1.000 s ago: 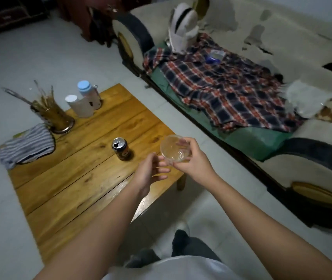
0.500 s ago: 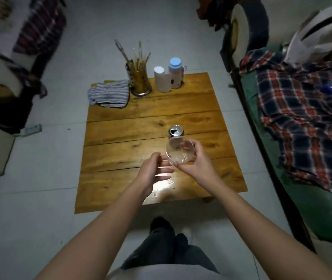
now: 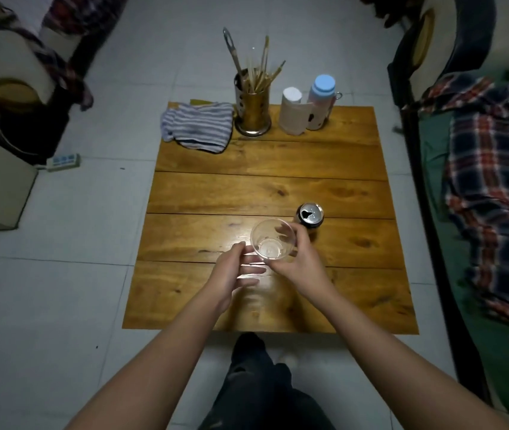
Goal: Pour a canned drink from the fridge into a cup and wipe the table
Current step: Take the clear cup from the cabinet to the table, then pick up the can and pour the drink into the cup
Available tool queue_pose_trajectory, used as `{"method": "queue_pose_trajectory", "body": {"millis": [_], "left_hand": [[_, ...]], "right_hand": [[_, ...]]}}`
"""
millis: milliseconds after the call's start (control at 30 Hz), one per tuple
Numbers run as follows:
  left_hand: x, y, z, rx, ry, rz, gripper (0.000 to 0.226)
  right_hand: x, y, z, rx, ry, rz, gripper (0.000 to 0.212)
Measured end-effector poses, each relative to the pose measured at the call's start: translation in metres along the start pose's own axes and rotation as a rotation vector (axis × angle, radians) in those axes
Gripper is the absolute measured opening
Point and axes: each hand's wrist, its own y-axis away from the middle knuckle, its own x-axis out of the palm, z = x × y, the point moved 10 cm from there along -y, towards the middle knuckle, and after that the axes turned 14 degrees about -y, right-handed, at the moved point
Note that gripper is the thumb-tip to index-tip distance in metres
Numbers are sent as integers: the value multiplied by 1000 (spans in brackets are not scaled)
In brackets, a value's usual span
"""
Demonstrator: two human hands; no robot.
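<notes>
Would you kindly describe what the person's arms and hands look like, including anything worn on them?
Both forearms are bare up to the frame's edge, with no sleeves in view. The left hand and right hand wear no gloves, and no watch, bracelet or ring is visible. The fingers are uncovered. Dim light hides finer markings.

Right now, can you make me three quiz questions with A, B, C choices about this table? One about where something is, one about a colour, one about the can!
1. Where is the striped cloth?
A. far left corner of the table
B. on the floor
C. under the can

2. What colour is the bottle cap?
A. red
B. light blue
C. black

3. The can is:
A. lying down
B. sealed
C. upright and opened

Answers: 1 A, it lies beside the utensil holder. 2 B, the cap shows pale blue. 3 C, its top has a dark hole.
</notes>
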Motion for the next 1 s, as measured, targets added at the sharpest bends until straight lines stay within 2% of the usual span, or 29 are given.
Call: {"method": "queue_pose_trajectory", "body": {"millis": [267,600,733,900,1000], "left_hand": [[-15,-71,-1,-13,-25,7,31],[-22,-150,27,-22,-138,-48,22],[-15,-164,37,7,-138,-75,22],[-7,-167,44,42,-135,-107,25],[-3,-169,47,53,-135,-110,27]], "right_hand": [[14,-60,-40,17,30,-81,68],[25,-114,-101,72,97,-88,66],[21,-124,-124,102,101,-96,65],[20,-125,-141,142,48,-77,75],[18,-124,-148,152,-2,-72,75]]}}
